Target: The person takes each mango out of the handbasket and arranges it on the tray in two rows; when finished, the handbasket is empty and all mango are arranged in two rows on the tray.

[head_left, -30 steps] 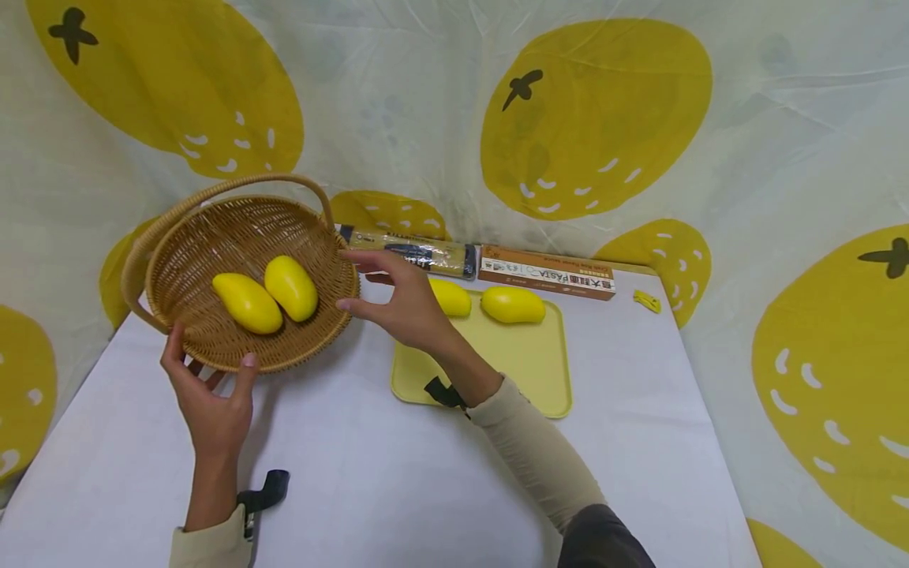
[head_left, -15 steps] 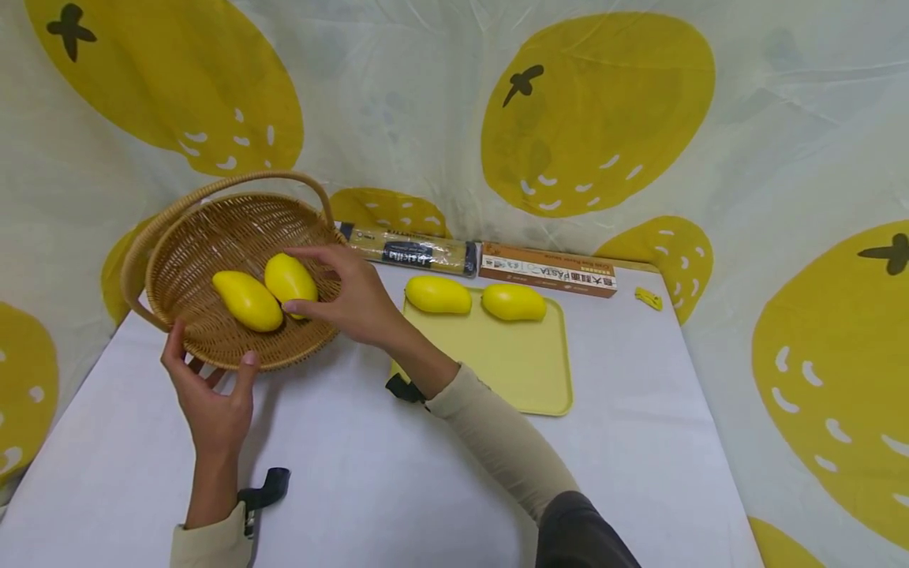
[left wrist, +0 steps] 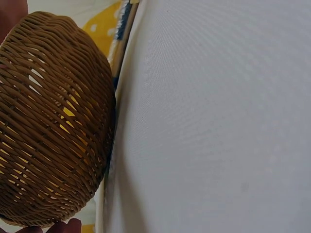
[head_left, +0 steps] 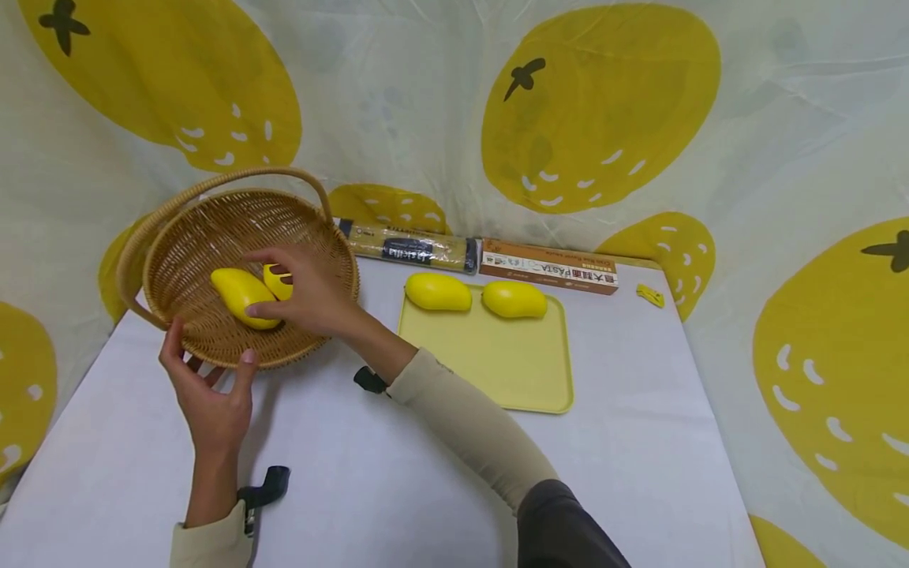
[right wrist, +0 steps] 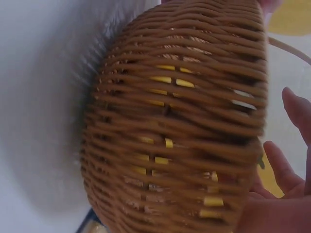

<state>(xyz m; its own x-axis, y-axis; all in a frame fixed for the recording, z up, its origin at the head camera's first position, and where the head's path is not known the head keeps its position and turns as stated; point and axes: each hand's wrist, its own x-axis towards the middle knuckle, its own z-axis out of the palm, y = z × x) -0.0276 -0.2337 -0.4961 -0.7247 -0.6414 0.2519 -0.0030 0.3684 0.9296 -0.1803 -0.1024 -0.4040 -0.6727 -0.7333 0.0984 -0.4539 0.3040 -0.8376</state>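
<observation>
A brown wicker basket [head_left: 192, 237] with an arched handle is tilted at the left of the table, its opening toward me. My left hand [head_left: 216, 412] grips its lower near rim, thumb in front and fingers behind. Inside lie two yellow mangoes: the left mango [head_left: 237, 290] shows mostly, while the right mango [head_left: 277, 282] is largely hidden behind my right hand [head_left: 312, 296]. That hand reaches over the right rim, thumb and fingers spread, thumb tip overlapping the left mango's lower side. Through the weave, yellow shows in both wrist views.
A yellow tray [head_left: 490, 363] right of the basket bears a left mango [head_left: 438, 293] and a right mango [head_left: 514, 300] along its far edge. Behind stand a pasta packet [head_left: 415, 247] and a brown-white pasta box [head_left: 548, 267]. A small yellow item [head_left: 650, 296] lies far right.
My right hand has moved left, from the basket's right rim, past the right mango and toward the left one. The left hand keeps its grip on the basket.
</observation>
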